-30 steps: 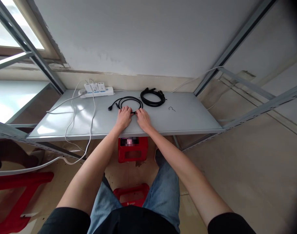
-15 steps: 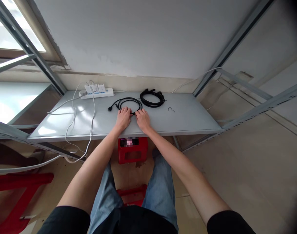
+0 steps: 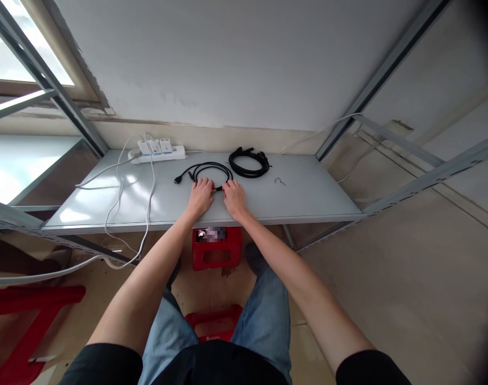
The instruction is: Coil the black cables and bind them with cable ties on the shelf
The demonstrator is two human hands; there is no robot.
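Holding the near side of a thin black cable [image 3: 212,163], wound into a loose round loop, with the bare left hand [image 3: 202,195] and the bare right hand [image 3: 234,198] near the front edge of a flat, pale grey metal shelf [image 3: 308,198]. Bunching the fingers together over the cable on both sides, with a short dark stretch showing in the gap between; seen from above, cannot quite tell how firmly closed underneath. Lying flat, wider from side to side than from front to back in this view, with that near stretch running roughly parallel to the shelf's edge. Pointing left and a little toward the front with one black plug end, beyond the left hand, and with another black end just beside the loop. Just behind and to the right, a thicker black coiled cable [image 3: 249,174]; farther right, a small, thin, dark bent wire [image 3: 281,182]. At the back left, a long white plastic power strip [image 3: 167,155] with white plugs on top. Below the shelf, a red plastic stool [image 3: 232,246].
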